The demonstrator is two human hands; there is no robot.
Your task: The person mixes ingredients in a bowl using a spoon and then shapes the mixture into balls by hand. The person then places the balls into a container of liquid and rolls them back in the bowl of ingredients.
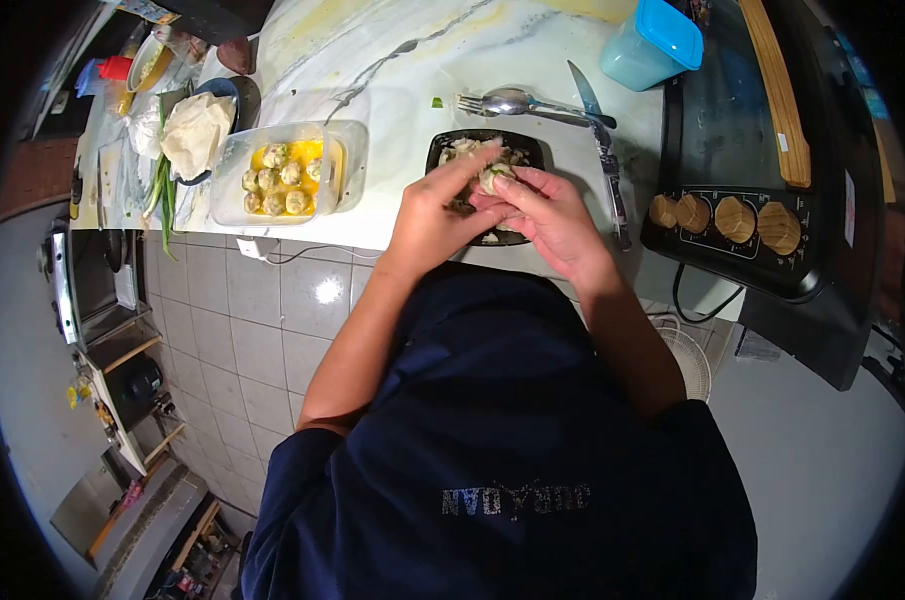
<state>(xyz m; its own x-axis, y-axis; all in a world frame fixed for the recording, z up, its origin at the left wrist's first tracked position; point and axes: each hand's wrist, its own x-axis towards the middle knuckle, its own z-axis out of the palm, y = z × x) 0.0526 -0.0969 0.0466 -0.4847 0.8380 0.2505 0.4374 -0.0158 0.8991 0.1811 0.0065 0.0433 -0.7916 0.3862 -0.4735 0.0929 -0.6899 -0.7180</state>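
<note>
Both hands meet over a black tray [533,148] of pale filling at the counter's near edge. My right hand [548,215] cups a small pale dough ball [495,177] flecked with green. My left hand [435,205] pinches the same ball from the left with its fingertips. A clear plastic container [348,160] to the left holds several similar balls [278,178] in yellow liquid.
A fork and spoon [513,101] and a knife [603,150] lie behind and right of the tray. A teal lidded tub [653,42] stands at the back. A black stove [753,215] with wooden knobs sits right. A bowl with dough sheets [195,130] and green onions [163,190] lie left.
</note>
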